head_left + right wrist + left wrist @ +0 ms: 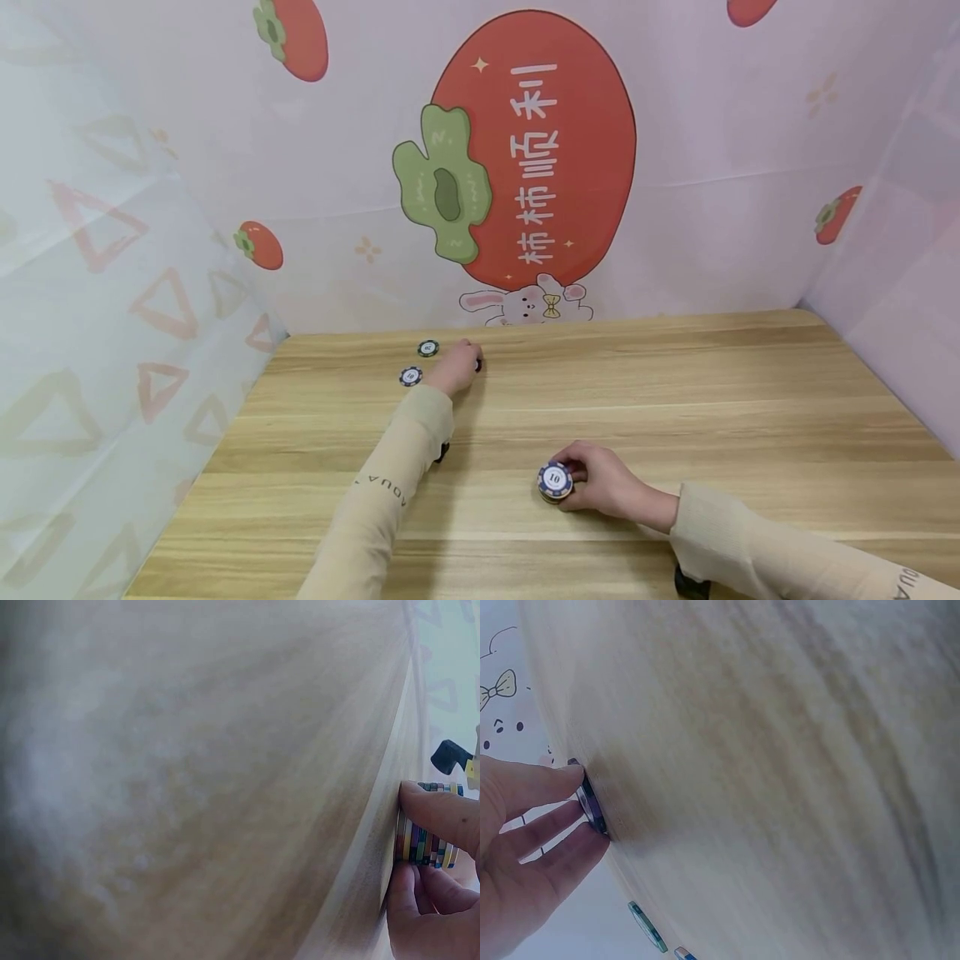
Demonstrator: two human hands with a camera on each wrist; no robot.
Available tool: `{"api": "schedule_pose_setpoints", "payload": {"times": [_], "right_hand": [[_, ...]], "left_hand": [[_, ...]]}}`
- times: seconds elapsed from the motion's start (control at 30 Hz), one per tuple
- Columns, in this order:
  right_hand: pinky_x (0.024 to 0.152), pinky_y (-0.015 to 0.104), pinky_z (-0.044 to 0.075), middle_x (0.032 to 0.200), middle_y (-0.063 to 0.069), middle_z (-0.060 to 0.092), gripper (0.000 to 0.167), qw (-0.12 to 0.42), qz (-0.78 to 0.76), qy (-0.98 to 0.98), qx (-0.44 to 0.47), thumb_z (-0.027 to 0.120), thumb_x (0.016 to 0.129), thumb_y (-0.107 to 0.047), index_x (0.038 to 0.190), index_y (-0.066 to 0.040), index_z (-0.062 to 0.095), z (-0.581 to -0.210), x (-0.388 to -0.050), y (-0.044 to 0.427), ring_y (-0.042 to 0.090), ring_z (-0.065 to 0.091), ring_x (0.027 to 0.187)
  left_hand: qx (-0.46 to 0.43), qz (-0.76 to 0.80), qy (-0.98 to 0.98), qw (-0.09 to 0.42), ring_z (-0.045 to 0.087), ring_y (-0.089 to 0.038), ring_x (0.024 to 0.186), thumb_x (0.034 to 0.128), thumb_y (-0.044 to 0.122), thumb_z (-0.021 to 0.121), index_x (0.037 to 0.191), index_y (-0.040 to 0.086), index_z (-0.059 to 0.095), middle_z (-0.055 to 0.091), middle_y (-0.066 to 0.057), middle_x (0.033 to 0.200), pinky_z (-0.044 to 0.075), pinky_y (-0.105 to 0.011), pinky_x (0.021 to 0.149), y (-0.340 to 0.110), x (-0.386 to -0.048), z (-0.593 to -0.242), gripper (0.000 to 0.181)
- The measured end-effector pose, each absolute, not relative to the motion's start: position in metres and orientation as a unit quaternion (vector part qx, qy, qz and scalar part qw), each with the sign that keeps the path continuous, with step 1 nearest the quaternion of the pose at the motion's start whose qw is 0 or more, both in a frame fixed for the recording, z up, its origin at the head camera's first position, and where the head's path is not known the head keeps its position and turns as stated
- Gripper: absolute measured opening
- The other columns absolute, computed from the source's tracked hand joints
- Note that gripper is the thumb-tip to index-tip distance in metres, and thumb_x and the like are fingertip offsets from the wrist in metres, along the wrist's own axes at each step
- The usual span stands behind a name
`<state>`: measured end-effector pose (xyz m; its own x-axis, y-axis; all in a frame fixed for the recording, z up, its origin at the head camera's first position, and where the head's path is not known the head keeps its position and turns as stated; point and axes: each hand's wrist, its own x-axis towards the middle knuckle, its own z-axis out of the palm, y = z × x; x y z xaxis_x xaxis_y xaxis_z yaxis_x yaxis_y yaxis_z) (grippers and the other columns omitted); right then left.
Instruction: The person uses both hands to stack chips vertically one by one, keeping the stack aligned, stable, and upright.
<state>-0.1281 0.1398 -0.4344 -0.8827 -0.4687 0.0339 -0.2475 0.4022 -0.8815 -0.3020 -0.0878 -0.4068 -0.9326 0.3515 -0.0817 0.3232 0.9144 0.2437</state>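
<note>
Near the table's back edge my left hand (pixel 456 368) pinches a dark poker chip (pixel 591 806) by its rim, with the thumb on one side and fingertips on the other. The chip lies flat against the wood or almost so; most of it is hidden in the head view. My right hand (pixel 604 483) grips a stack of poker chips (pixel 555 481) at the table's front middle. On top of this stack is a blue and white chip marked 10. Several coloured edges show between thumb and fingers in the right wrist view, where the stack (pixel 430 838) stands on the table.
Left of my left hand lie a green chip (pixel 428 348) marked 20 and a blue chip (pixel 410 377) marked 10. The wooden table (pixel 675 392) meets a printed cloth wall (pixel 705 242) at the back, with more cloth at both sides.
</note>
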Motion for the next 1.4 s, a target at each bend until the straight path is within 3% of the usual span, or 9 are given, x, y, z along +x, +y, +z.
{"api": "schedule_pose_setpoints", "payload": {"times": [0.23,0.5,0.83,1.13,1.4], "right_hand": [[0.072,0.02,0.05,0.097,0.009,0.058,0.048,0.102,-0.493,0.835,-0.222,0.08,0.058,0.003,0.101,0.006,0.059,-0.434,-0.128,0.14,0.021,0.06,0.085],[0.072,0.02,0.05,0.097,0.009,0.058,0.047,0.1,-0.491,0.835,-0.225,0.08,0.059,0.003,0.101,0.006,0.059,-0.434,-0.128,0.14,0.02,0.06,0.085],[0.072,0.018,0.049,0.097,0.009,0.058,0.048,0.102,-0.49,0.838,-0.218,0.08,0.058,0.003,0.101,0.006,0.059,-0.434,-0.128,0.14,0.022,0.06,0.086],[0.071,0.019,0.05,0.097,0.008,0.058,0.047,0.101,-0.492,0.834,-0.226,0.08,0.058,0.003,0.1,0.006,0.059,-0.435,-0.128,0.14,0.018,0.059,0.084],[0.071,0.02,0.05,0.097,0.008,0.058,0.048,0.104,-0.49,0.837,-0.219,0.081,0.058,0.003,0.101,0.006,0.059,-0.433,-0.128,0.14,0.02,0.059,0.085]], "left_hand": [[0.178,0.108,0.976,0.056,0.053,-0.025,0.096,0.0893,0.0,0.049,0.103,0.001,0.06,0.055,-0.012,0.101,0.043,-0.036,0.089,-0.087,-0.3,-0.404,0.018],[0.163,0.104,0.98,0.051,0.049,-0.028,0.094,0.0888,0.002,0.05,0.105,0.001,0.059,0.047,-0.013,0.102,0.042,-0.039,0.087,-0.087,-0.3,-0.405,0.018],[0.171,0.075,0.982,0.02,0.051,-0.029,0.095,0.0835,0.0,0.057,0.098,0.002,0.061,0.051,-0.015,0.102,0.042,-0.039,0.088,-0.085,-0.299,-0.402,0.015],[0.172,0.08,0.982,0.008,0.053,-0.021,0.081,0.0799,-0.005,0.059,0.089,0.003,0.062,0.053,-0.008,0.088,0.047,-0.032,0.074,-0.085,-0.296,-0.396,0.013],[0.198,0.107,0.974,0.002,0.056,-0.018,0.078,0.0775,-0.004,0.062,0.081,0.006,0.062,0.06,-0.005,0.084,0.047,-0.03,0.073,-0.088,-0.291,-0.392,0.011]]}}
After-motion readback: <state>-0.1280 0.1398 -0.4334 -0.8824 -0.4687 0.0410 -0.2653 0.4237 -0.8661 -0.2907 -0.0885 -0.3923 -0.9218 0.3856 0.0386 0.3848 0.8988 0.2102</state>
